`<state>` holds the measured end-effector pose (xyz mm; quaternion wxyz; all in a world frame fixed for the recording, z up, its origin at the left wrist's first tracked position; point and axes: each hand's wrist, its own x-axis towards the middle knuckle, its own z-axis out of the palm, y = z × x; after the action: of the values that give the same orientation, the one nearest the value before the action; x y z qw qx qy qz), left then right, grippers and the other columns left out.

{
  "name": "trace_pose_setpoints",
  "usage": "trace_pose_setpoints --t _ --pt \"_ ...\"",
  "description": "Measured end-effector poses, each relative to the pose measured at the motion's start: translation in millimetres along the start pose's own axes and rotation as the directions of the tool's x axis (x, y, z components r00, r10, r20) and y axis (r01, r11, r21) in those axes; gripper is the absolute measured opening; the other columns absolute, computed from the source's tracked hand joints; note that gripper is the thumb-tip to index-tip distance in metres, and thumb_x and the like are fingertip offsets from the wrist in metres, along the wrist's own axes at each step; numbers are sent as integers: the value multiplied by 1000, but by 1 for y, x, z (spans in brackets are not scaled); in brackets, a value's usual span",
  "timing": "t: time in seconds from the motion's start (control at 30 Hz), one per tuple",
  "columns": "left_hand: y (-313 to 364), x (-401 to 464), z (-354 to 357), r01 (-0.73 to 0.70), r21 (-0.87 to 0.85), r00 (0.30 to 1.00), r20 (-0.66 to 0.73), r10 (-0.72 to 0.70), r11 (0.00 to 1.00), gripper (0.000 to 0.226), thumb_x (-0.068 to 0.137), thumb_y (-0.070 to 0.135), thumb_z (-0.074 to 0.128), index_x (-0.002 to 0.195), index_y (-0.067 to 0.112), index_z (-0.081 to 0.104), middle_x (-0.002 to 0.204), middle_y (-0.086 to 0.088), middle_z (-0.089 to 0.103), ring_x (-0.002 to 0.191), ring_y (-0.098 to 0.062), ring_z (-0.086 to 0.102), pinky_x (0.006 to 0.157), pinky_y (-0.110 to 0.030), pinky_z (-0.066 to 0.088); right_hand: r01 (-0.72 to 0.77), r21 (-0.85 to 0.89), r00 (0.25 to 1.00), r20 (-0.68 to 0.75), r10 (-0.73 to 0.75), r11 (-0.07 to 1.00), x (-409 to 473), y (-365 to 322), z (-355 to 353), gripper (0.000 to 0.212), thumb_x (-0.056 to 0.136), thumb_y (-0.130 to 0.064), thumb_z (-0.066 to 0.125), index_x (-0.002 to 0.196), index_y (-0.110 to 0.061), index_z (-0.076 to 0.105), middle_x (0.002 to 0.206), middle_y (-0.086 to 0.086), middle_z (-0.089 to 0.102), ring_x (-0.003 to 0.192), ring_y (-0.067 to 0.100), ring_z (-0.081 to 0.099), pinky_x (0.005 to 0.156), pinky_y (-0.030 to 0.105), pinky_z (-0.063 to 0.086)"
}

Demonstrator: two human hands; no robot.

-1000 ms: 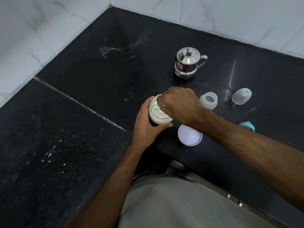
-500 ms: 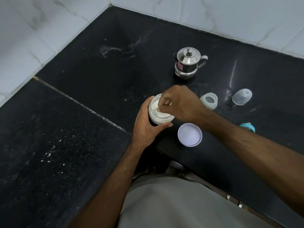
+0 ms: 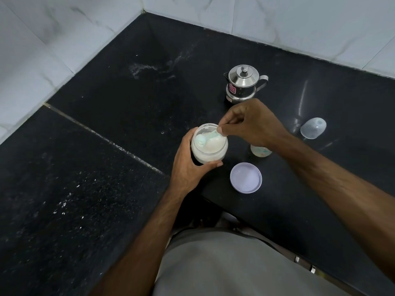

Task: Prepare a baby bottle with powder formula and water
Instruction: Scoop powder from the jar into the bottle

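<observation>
Right hand [image 3: 254, 124] risen, kettle [image 3: 242, 86] label perhaps unreadable

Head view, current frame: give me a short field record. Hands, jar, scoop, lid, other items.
left hand: grips the formula jar from its side, holding it on the black counter
right hand: pinches the scoop handle above the jar mouth
scoop: bowl inside the jar, on the white powder
jar lid: off, lying on the counter beside the jar
steel pot: lidded, behind the hands
clear cap: lying on its side
baby bottle: mostly hidden under the right wrist
</observation>
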<state>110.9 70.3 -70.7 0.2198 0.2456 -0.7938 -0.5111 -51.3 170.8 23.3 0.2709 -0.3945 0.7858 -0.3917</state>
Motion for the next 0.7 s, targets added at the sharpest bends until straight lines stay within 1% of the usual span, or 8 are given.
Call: trace_pose_setpoints --t 0.1,0.17,0.23,0.27,0.33,0.5,0.63,0.7 --pt "0 0 0 -1 1 1000 0 1 1000 93 59 21 92 137 16 42 136 8 51 125 -4 48 101 -17 39 3 -16 1000 -12 -3 1000 -1 0 -1 4 80 -13 77 80 -15 74 76 -8 73 67 -1 67 63 6 48" --pt "1 0 0 -4 0 1000 2 4 1000 93 59 21 92 137 16 42 136 7 51 125 -5 48 102 -19 40 18 -72 999 -26 -20 997 -1 0 1 4 81 -14 77 80 -16 74 75 -9 72 69 0 67 64 7 50" --pt "1 0 0 -6 -2 1000 2 6 1000 93 59 21 92 137 16 42 137 8 50 126 -6 48 103 -20 40 42 -149 998 -43 -49 988 -1 -1 6 3 81 -17 76 80 -19 74 75 -9 72 69 2 67 69 16 55" --pt "2 0 0 -7 -2 1000 1 7 1000 93 59 21 92 138 17 42 137 8 50 126 -5 48 102 -19 40 55 -195 997 -43 -64 979 -1 -2 8 3 82 -18 75 81 -20 73 76 -10 73 70 2 67 72 23 57" --pt "2 0 0 -8 1 1000 1 8 1000 93 59 21 92 138 19 42 137 9 50 125 -3 48 102 -17 39 70 -296 997 -23 -80 953 -1 -7 14 1 85 -21 72 85 -22 72 81 -9 73 75 5 67 75 31 57" --pt "3 -1 0 10 -1 1000 2 -10 1000 93 60 23 91 136 30 38 135 14 50 124 0 47 101 -17 40 114 -514 993 59 -98 850 1 -15 29 12 92 -29 63 100 -22 69 101 -1 71 91 18 65 73 30 49" --pt "1 -2 1 36 -2 999 9 -36 999 96 60 24 91 140 22 38 138 9 50 126 -4 48 104 -25 42 154 -611 988 121 -101 777 2 -16 39 19 95 -31 57 108 -21 67 105 1 69 93 19 64 72 31 47" --pt "1 -2 1 38 -9 999 9 -38 999 96 60 22 91 141 21 38 137 9 51 125 -4 49 103 -25 43 161 -619 985 154 -82 769 3 -17 41 21 96 -31 56 111 -20 67 107 2 69 95 20 64 76 33 51"
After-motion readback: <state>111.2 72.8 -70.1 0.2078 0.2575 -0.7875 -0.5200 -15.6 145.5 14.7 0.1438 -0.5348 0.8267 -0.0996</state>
